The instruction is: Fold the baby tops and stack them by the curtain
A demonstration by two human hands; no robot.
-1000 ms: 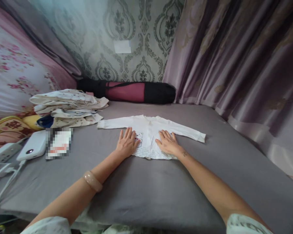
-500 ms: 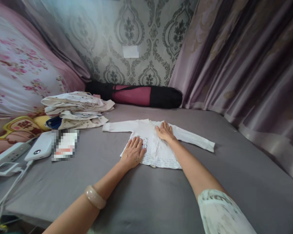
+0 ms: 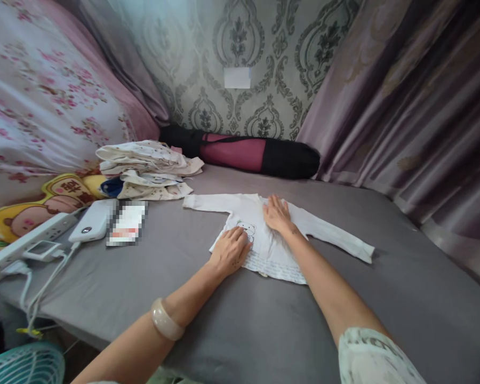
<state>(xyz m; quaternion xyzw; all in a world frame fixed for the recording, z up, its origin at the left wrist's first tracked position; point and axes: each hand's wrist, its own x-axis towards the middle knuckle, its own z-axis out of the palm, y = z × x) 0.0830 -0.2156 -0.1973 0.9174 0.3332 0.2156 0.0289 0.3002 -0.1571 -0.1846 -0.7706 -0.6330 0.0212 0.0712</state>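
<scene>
A small white long-sleeved shirt (image 3: 250,210) lies spread on the grey sheet (image 3: 152,266), its sleeves stretched out to both sides. It bears a line-drawn bear on the front and a band of lettering along the hem. My left hand (image 3: 230,250) rests flat on the lower left of the shirt, partly over the bear. Higher up, near the collar, my right hand (image 3: 279,214) lies on the shirt with its fingers stretched out. Neither hand grasps the fabric. My right forearm hides part of the hem.
At the left lie a pile of folded clothes (image 3: 148,160), a yellow cartoon cushion (image 3: 28,213), a power bank (image 3: 94,220), a power strip (image 3: 32,240) with cables and a blurred-out flat object (image 3: 127,224). A black and maroon rolled bag (image 3: 240,153) lies along the wall.
The view has shifted, so the scene sits further right and a teal basket-like thing shows at the lower left. Both hands stay on the shirt; the left hand's fingers look slightly more bent.
</scene>
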